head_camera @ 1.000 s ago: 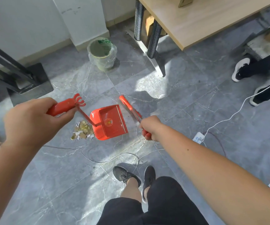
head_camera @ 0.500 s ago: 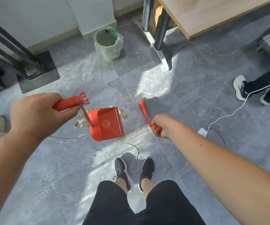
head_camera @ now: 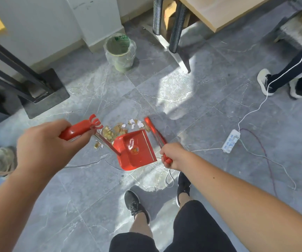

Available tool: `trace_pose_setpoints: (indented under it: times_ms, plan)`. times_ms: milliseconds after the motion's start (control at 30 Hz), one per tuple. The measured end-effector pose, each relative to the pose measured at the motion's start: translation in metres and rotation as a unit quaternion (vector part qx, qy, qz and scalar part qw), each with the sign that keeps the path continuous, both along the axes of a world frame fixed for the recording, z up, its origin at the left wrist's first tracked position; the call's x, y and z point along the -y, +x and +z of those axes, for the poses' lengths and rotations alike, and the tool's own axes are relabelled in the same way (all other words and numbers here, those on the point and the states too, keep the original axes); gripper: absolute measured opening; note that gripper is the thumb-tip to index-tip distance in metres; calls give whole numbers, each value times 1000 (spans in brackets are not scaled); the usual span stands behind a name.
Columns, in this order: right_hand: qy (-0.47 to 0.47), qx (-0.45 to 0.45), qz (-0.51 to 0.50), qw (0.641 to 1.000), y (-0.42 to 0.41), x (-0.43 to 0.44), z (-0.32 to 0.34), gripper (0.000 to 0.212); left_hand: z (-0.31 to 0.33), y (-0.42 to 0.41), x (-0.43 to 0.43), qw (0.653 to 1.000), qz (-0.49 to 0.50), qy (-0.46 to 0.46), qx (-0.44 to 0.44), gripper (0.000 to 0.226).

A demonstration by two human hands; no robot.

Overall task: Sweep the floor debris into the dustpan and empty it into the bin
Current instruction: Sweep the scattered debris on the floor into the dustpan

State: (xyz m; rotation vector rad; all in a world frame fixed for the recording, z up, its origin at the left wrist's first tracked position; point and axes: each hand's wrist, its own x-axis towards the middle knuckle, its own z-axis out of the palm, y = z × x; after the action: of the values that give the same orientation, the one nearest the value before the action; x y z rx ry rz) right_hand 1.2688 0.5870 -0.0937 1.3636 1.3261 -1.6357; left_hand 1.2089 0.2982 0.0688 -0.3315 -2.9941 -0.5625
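Note:
My left hand point(head_camera: 44, 144) grips the red handle of a long-handled red dustpan point(head_camera: 134, 150), whose pan rests on the grey floor in front of my feet. My right hand point(head_camera: 173, 156) is closed on the red handle of a broom point(head_camera: 154, 131) that slants down to the floor at the pan's right. A pile of yellowish and white paper scraps point(head_camera: 118, 130) lies on the tiles just beyond the pan's far edge. The bin point(head_camera: 121, 53), lined with a clear bag, stands further back near the wall.
A white power strip point(head_camera: 231, 140) with trailing white and red cables lies on the floor to the right, and a cable loops near my feet. Another person's legs and shoes point(head_camera: 281, 82) stand at right. A table leg point(head_camera: 176, 26) and a black stand base point(head_camera: 42, 91) flank the bin.
The dustpan has shifted right and nearer, so the scraps now lie beyond its far edge instead of at its left. The broom has come in close beside the pan's right side.

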Motion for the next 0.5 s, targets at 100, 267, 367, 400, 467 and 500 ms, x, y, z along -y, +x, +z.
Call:
trace_pose_setpoints:
  times_ms: [100,267,367,400,467,500]
  plan:
    - [-20,-3,-29,999,10,39,4,22,0,1,32,1000,-6,18,15,46]
    - [-69,-5,-63,996,5,63,15,22,4,0,68,999,-39,29,17,47]
    - [-93,-6,-72,993,-2,47,24,21,2,-1,81,999,-38,15,20,48]
    - [-95,-7,-69,993,-1,42,28,19,1,0,83,999,-35,14,22,47]
    - [-86,-10,-59,994,2,32,34,19,-2,2,87,999,-36,16,18,44]
    - [-75,-11,-53,996,5,29,37,19,-3,4,89,999,-40,16,17,43]
